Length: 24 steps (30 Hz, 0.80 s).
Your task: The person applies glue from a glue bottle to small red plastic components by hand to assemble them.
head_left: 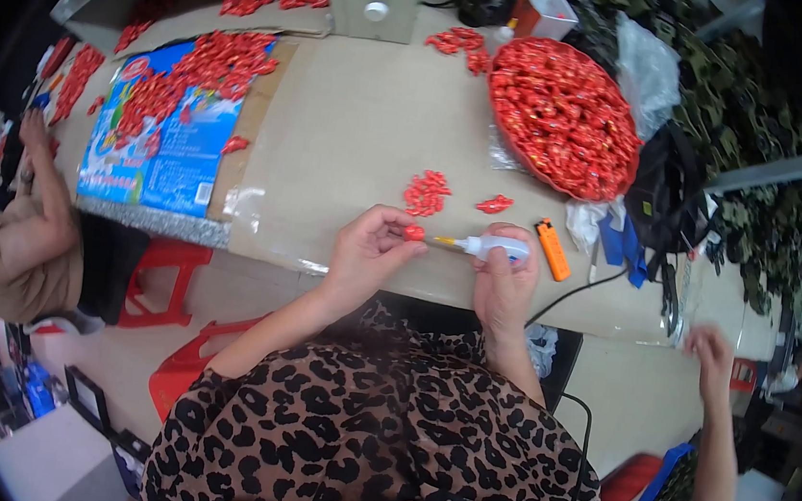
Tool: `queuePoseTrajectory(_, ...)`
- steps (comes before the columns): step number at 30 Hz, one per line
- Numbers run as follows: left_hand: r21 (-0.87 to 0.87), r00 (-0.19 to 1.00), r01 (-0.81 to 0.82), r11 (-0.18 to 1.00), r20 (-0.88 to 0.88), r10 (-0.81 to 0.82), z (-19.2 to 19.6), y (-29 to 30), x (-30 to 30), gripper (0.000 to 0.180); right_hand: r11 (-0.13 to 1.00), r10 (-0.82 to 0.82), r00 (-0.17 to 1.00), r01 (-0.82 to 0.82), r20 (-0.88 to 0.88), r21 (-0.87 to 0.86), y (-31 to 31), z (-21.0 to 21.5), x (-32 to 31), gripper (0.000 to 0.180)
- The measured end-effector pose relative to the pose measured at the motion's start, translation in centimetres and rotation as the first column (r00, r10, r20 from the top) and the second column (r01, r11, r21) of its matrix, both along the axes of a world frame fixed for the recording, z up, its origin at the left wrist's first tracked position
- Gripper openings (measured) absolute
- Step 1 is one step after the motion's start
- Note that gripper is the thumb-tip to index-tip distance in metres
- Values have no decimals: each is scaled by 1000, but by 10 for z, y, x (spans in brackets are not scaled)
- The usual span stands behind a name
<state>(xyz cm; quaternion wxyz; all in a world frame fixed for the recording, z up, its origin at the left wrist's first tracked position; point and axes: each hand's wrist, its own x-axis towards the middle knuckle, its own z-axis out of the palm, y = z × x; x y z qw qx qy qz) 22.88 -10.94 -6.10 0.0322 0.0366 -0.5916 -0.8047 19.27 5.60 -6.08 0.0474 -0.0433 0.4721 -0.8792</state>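
Observation:
My left hand (368,250) pinches a small red piece (413,233) between thumb and fingertips. My right hand (506,285) grips a small white glue bottle (498,250), its thin yellowish nozzle pointing left, a short gap from the red piece. Just beyond my hands lies a little cluster of red pieces (426,193) on the table. A single red piece (495,204) rests to the right of that cluster. An orange lighter (552,250) lies beside my right hand.
A round red basket (497,115) heaped with red pieces stands at the far right. Left, more pieces lie on a blue printed sheet (200,149). A grey machine (370,16) with a green button stands at the back. Co-workers' arms (716,435) show at both sides.

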Motion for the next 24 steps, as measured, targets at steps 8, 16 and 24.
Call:
queuePoseTrajectory(8,-76,999,-30,997,19,31,0,-1,6,24,986,143,988,-138,52,-95,-3,-5,-5,21)
queuePoseTrajectory(16,-26,1000,-11,1000,-17,10,-1,1,3,23,982,136,983,-117,124,-152,7,-1,-6,20)
queuePoseTrajectory(24,-41,1000,-13,999,-21,12,0,-1,6,23,980,141,985,-125,97,-153,3,0,-4,21)
